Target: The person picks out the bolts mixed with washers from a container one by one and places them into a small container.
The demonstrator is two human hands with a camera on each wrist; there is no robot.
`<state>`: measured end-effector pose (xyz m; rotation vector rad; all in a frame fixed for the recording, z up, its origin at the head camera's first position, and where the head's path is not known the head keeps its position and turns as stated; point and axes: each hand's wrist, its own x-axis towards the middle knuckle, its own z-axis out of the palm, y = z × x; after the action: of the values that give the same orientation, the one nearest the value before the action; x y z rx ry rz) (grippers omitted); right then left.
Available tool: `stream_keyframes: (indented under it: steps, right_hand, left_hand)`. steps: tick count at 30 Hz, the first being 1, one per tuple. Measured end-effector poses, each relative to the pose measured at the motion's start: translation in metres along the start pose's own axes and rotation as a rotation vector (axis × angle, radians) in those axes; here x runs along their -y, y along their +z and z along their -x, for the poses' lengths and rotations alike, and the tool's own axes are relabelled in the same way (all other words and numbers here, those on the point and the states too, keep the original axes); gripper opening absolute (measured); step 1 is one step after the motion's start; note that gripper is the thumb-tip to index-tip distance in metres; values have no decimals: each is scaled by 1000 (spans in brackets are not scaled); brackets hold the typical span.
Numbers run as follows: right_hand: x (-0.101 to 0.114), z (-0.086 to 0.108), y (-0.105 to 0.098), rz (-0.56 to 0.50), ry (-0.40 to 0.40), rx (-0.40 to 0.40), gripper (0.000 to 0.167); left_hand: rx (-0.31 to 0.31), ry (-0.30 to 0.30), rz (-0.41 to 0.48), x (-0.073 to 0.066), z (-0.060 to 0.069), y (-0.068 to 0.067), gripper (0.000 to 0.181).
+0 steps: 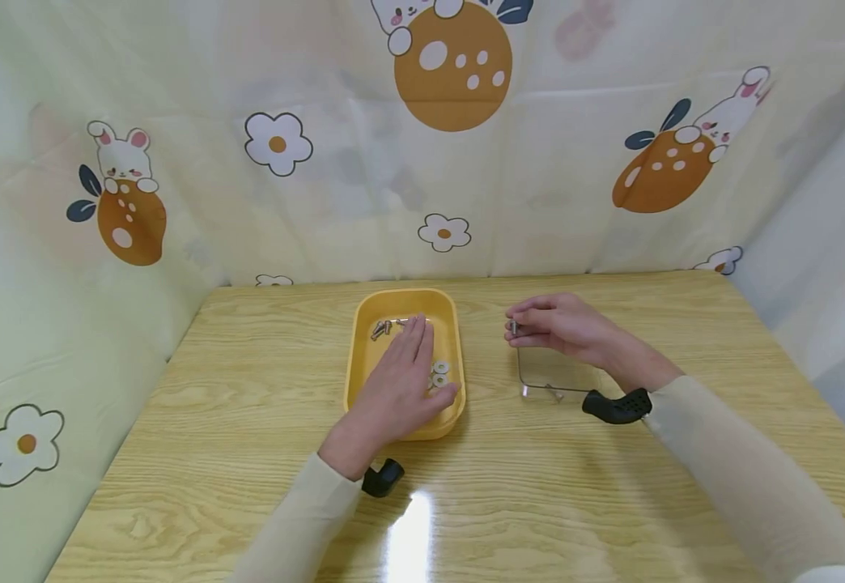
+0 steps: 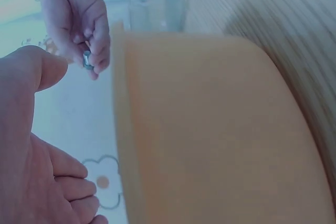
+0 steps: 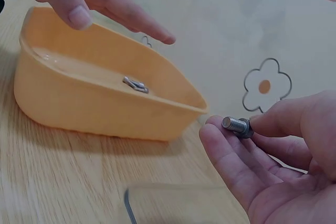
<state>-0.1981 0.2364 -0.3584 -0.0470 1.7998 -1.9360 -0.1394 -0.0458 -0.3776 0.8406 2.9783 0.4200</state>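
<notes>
A short metal bolt is pinched between the thumb and fingers of my right hand; in the right wrist view the bolt shows its threaded end, with the head at the thumb. My left hand is over the yellow tray, fingers extended and thumb apart, and holds nothing visible. Inside the tray lie several bolts near the far end and several washers, partly hidden by the left hand. In the right wrist view the left hand hovers above the tray rim.
Right of the tray, below my right hand, a clear rectangular container with a dark edge stands on the wooden table, small metal pieces at its near side. A patterned curtain hangs behind the table.
</notes>
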Motion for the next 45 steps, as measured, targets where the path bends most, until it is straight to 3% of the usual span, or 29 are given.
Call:
stream_keyframes:
  steps: [9,16,23,30,45]
  right_hand:
    - [-3,8,-16,49,-2,-19,47]
    - [-8,11,-25,43,10,-47,35]
    - [-12,13,-32,90,18,-75,37]
    - [-14,15,-34,109,30,-85,33]
    - [-20,13,-37,175,26,-99,39]
  left_hand:
    - [48,22,0,-22,-13,2,90]
    - [42,69,-29,-40,-28,11,89]
    - [70,101,-83,-62,-42,22,84]
    - [58,125,-153,-77,-50,33,83]
    - [84,50,-169,-94,-65,54,85]
